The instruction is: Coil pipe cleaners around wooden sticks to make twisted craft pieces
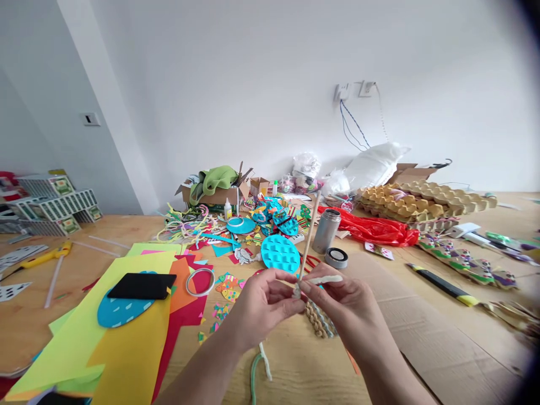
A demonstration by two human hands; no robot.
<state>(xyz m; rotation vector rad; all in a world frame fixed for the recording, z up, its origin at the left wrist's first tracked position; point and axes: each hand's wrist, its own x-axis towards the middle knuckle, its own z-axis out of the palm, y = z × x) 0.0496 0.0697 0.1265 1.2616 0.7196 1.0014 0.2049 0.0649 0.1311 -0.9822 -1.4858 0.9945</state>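
A thin wooden stick [311, 233] stands nearly upright between my hands, its lower end hidden by my fingers. My left hand [264, 306] pinches around the stick's base, where a small white wrapped bit shows. In the fingers of my right hand [337, 298] is a white pipe cleaner [327, 279], its end sticking out to the right. It appears to be wound on the stick, though the fingers hide most of the winding. Below my left hand hang a white and a green strand [255, 374]. Braided cords [318, 320] lie beneath my right hand.
A grey metal flask [326, 232] and its lid [336, 257] stand beyond my right hand. Blue cut-out pieces [280, 253] lie ahead. On the left are coloured paper sheets [130, 349] and a black phone [142, 286]. To the right are cardboard [439, 337] and a utility knife [442, 285].
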